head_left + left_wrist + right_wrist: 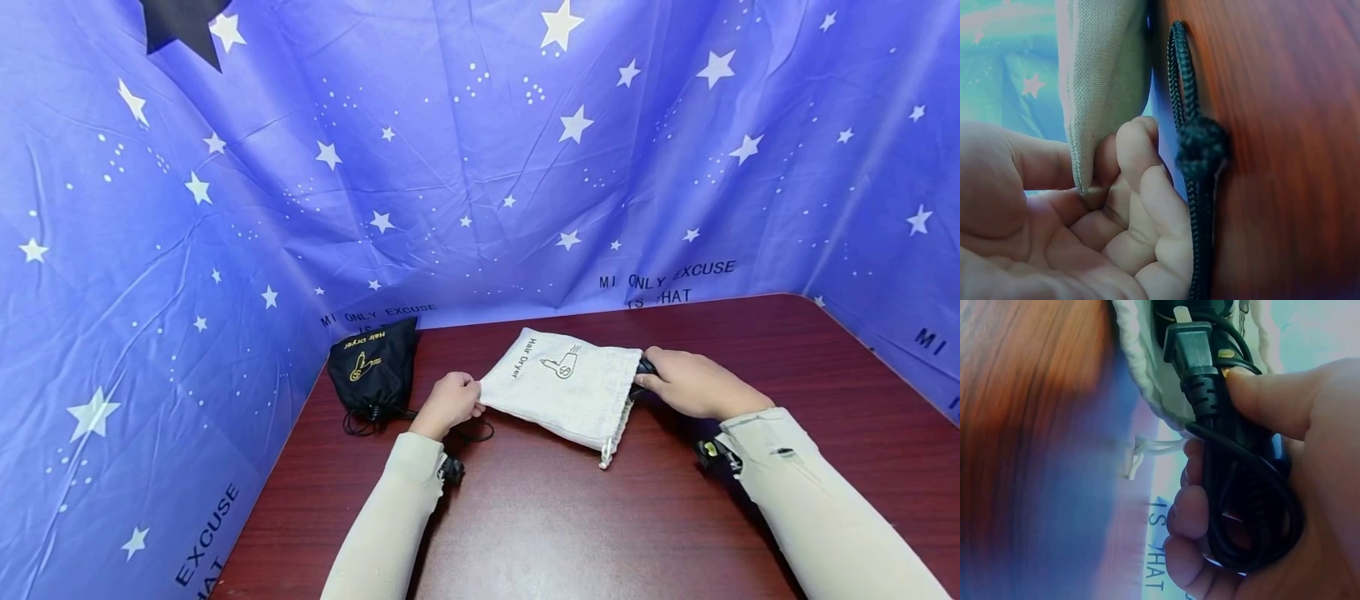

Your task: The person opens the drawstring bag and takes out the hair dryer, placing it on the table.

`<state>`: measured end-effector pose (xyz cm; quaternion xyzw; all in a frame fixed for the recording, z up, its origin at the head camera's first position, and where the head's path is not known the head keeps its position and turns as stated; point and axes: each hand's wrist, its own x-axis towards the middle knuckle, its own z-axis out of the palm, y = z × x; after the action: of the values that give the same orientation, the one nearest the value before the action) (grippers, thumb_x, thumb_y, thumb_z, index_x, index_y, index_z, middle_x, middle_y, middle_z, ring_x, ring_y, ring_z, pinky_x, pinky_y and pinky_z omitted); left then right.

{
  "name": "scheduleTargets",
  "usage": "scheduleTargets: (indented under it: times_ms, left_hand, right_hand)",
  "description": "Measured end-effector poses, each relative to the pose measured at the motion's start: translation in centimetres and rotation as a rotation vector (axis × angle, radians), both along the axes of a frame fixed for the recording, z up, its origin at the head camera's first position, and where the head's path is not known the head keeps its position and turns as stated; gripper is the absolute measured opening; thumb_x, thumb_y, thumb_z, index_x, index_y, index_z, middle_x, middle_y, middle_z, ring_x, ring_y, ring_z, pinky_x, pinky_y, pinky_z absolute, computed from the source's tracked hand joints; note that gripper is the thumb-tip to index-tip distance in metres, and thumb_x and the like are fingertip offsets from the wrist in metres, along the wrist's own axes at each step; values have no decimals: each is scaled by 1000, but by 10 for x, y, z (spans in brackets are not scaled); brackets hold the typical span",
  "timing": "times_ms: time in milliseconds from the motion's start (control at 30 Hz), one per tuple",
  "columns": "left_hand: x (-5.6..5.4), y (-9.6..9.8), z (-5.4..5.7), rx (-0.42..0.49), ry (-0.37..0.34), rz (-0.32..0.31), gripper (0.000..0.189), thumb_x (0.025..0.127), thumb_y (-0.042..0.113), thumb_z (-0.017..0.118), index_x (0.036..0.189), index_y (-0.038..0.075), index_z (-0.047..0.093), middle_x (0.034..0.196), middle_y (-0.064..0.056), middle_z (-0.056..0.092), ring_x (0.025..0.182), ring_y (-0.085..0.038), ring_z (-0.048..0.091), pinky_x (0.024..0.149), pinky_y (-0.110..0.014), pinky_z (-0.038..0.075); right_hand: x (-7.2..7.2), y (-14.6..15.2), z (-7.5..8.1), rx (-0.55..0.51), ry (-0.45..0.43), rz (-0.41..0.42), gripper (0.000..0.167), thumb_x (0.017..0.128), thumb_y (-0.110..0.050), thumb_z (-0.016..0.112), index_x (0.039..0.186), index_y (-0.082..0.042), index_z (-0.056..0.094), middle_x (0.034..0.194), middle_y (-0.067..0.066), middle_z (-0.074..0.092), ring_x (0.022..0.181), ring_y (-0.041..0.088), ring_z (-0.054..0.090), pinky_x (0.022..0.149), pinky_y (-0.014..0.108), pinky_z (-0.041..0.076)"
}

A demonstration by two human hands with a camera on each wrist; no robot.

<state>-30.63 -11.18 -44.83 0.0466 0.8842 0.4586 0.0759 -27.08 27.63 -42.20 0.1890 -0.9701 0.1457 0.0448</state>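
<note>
Nearest us: pale sleeves (386, 508) on both arms, a wrist cam (452, 469) strapped under the left cuff and another (716, 456) under the right.

Left hand (450, 402): thumb and index clamped on the closed-end corner of the white bag (566, 392), other fingers loosely curled. We read that as an anchor, so the cloth doesn't slide when the other end is loaded.

Right hand (696, 385): clamped on a looped black cord (1291, 512) and a dark part behind it, thumb on top, fingers wrapped below. Bunching the loop in the palm probably stops it trailing or snagging. Plug (1191, 350) points into the bag mouth, prongs first. Dark body (1222, 307) sits inside the mouth; we'd guess a dryer from the "Hair Dryer" print, but most of it is hidden.

White bag is between the hands, mid-table, mouth toward the right hand, drawstring (606, 454) loose on the near side. We can't tell if its underside fully rests on the table (600, 525).

Black bag (396, 375) beyond the left hand, at the table's back left, mouth gathered, its cord trailing beside that hand. Likely parked there for working room. Contents: can't tell.

Farthest: blue star curtain (450, 167) behind the table.
</note>
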Motion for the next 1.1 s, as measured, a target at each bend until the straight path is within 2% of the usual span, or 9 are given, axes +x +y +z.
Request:
scheduleTargets:
  times_ms: [267, 500, 833, 1100]
  left_hand:
    - [0, 0, -1, -5, 6, 2, 27, 101, 13, 48, 86, 1, 67, 78, -10, 72, 64, -14, 68, 59, -22, 53]
    - [0, 0, -1, -7, -3, 12, 27, 101, 14, 47, 91, 1, 68, 80, -11, 72, 65, -16, 69, 59, -22, 53]
    - [0, -1, -2, -16, 8, 16, 27, 101, 13, 47, 83, 2, 65, 79, -10, 72, 65, -15, 69, 61, -23, 54]
    - [0, -1, -2, -1, 4, 18, 26, 101, 13, 47, 87, 2, 66, 78, -9, 72, 64, -14, 67, 59, -22, 53]
  right_hand:
    - [-1, 4, -1, 1, 7, 2, 32, 103, -39, 61, 110, -7, 61, 92, 2, 65, 91, 25, 67, 81, 54, 52]
    - [-2, 8, -1, 5, -4, 11, 29, 104, -39, 59, 107, -10, 59, 85, -1, 60, 81, 18, 59, 76, 48, 49]
    - [-1, 13, -1, -2, -1, 26, 29, 103, -38, 61, 109, -10, 61, 85, -3, 60, 82, 17, 59, 77, 46, 49]
    - [-2, 17, 1, 7, -1, 26, 26, 103, -36, 61, 110, -12, 61, 83, -5, 58, 80, 15, 56, 76, 43, 47]
